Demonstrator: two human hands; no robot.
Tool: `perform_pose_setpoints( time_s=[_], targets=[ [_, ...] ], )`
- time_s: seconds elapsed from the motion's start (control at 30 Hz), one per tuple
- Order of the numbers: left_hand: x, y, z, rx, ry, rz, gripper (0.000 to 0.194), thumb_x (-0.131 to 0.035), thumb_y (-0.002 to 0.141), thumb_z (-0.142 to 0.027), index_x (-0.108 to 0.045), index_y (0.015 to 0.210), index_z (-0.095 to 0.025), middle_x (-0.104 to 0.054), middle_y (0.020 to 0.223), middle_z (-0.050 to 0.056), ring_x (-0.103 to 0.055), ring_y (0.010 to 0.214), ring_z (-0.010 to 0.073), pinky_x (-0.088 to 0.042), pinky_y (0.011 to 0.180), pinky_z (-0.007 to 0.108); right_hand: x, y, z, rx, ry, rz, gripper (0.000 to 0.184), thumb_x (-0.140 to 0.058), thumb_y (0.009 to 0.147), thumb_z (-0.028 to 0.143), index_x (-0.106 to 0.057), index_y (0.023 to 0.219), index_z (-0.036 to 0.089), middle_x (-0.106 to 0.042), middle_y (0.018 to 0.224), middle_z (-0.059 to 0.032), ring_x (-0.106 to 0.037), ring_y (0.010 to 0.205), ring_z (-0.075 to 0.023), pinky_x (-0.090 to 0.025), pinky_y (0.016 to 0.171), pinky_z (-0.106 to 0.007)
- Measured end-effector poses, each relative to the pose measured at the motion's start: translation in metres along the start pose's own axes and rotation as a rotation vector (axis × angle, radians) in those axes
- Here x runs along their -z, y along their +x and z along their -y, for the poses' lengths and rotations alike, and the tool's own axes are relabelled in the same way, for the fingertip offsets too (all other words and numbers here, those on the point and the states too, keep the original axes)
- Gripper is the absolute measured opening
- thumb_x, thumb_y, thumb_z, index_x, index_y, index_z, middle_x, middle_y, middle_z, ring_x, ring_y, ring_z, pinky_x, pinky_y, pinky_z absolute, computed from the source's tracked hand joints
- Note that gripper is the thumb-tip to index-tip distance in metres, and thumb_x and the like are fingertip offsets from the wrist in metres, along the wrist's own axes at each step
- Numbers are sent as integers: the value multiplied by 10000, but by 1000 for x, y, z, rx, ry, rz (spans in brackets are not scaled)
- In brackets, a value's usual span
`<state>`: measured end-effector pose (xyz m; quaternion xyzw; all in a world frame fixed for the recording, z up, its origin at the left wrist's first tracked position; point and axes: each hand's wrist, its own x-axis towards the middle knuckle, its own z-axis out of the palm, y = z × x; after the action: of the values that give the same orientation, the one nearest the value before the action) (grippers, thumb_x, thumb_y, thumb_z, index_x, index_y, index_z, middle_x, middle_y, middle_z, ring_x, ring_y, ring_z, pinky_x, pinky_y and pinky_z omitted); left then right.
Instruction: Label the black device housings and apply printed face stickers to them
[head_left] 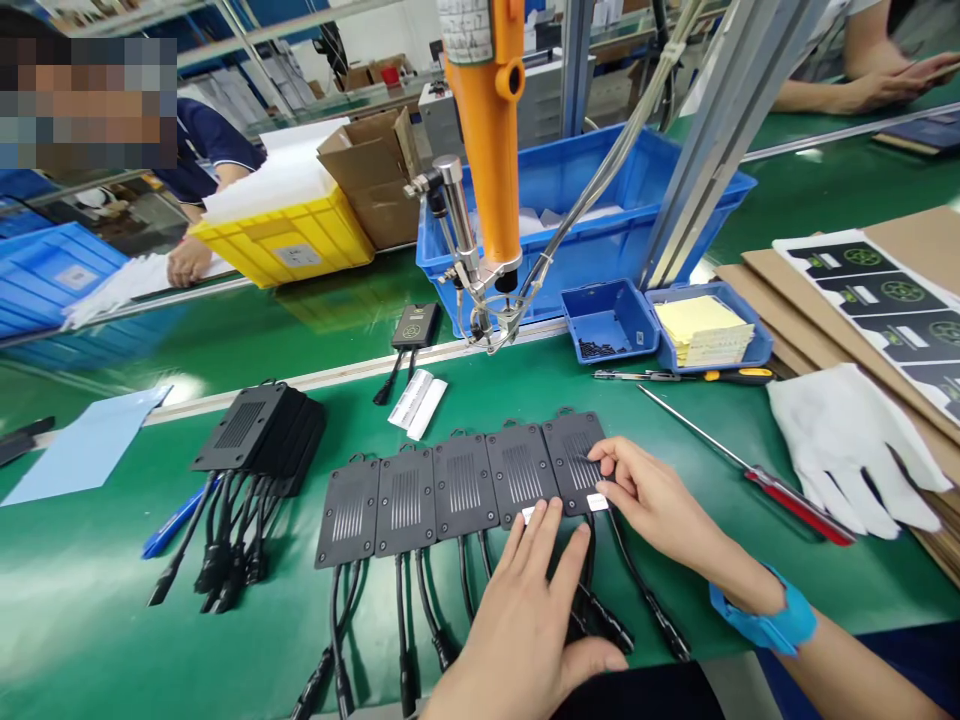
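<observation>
Centrally, the rightmost module (576, 462), seemingly stiff and light, is being pressed flat by the open right hand (651, 497) and left hand (525, 610); its edges are best gripped, not its limp cables (645, 595).

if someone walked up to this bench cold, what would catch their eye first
Probably the orange power screwdriver hanging over the middle of the green bench. Below it lies a row of five black finned modules with cables trailing toward the viewer; the left hand and right hand press on the rightmost one. Behind sit a blue bin and, to its left, a yellow bin.
</observation>
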<state>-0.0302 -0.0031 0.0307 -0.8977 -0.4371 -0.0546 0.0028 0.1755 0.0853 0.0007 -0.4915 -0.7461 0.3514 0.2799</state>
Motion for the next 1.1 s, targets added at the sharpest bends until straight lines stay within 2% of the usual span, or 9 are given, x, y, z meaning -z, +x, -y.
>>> perform_pose_setpoints(
  time_s=[0.1, 0.2, 0.27, 0.37, 0.5, 0.6, 0.77, 1.1],
  targets=[
    [14, -33, 19, 74, -32, -28, 703, -370, 953, -620, -353, 1470, -144, -421, 1494, 194, -420, 1359, 336, -548, 969, 473, 8, 3, 5, -63, 80, 22, 212, -427, 892, 219, -487, 1092, 253, -501, 865, 4, -496, 643, -144, -436, 614, -304],
    [15, -72, 39, 298, 16, -102, 543, -336, 1014, -485, -328, 1481, -209, -454, 1486, 134, -437, 1362, 308, -530, 992, 497, 9, 10, 27, -81, 132, 40, 161, -464, 913, 349, -527, 1030, 258, -524, 832, 1, -524, 702, -168, -434, 613, -304],
    [10, -93, 50, 419, 47, -147, 505, -377, 1017, -424, -329, 1477, -222, -493, 1452, 128, -489, 1326, 304, -542, 977, 508, 0, 19, 48, -52, 157, 108, 182, -476, 915, 413, -565, 932, 255, -552, 851, -12, -531, 735, -178, -427, 628, -315],
    [1, -110, 59, 474, 51, -178, 481, -415, 1012, -381, -354, 1458, -212, -538, 1405, 121, -526, 1295, 282, -538, 995, 497, -29, 35, 76, 29, 188, 250, 219, -479, 914, 391, -576, 788, 239, -584, 940, -33, -541, 810, -192, -432, 712, -347],
    [-10, -106, 58, 411, 43, -235, 471, -377, 1023, -378, -378, 1434, -148, -542, 1401, 137, -491, 1329, 262, -496, 1052, 492, -73, 51, 90, 141, 65, 314, 198, -489, 920, 301, -568, 756, 223, -594, 953, -48, -520, 937, -232, -418, 832, -408],
    [-15, -93, 53, 339, 41, -265, 526, -320, 1025, -442, -428, 1387, -76, -573, 1363, 171, -508, 1312, 277, -510, 1036, 498, -88, 54, 85, 206, -68, 295, 205, -475, 936, 244, -569, 758, 204, -579, 957, -71, -495, 967, -249, -423, 854, -432],
    [-20, -80, 52, 315, 70, -320, 653, -271, 993, -550, -532, 1267, -17, -659, 1225, 209, -596, 1211, 316, -545, 981, 530, -89, 47, 81, 256, -179, 277, 218, -478, 942, 183, -571, 744, 183, -543, 970, -92, -474, 962, -256, -446, 837, -437],
    [-20, -86, 53, 309, 2, -257, 681, -353, 963, -599, -484, 1326, -39, -617, 1299, 207, -521, 1293, 319, -502, 1034, 545, -93, 48, 83, 253, -230, 256, 183, -514, 933, 168, -595, 769, 181, -537, 964, -90, -481, 946, -256, -475, 831, -453]
  ],
)
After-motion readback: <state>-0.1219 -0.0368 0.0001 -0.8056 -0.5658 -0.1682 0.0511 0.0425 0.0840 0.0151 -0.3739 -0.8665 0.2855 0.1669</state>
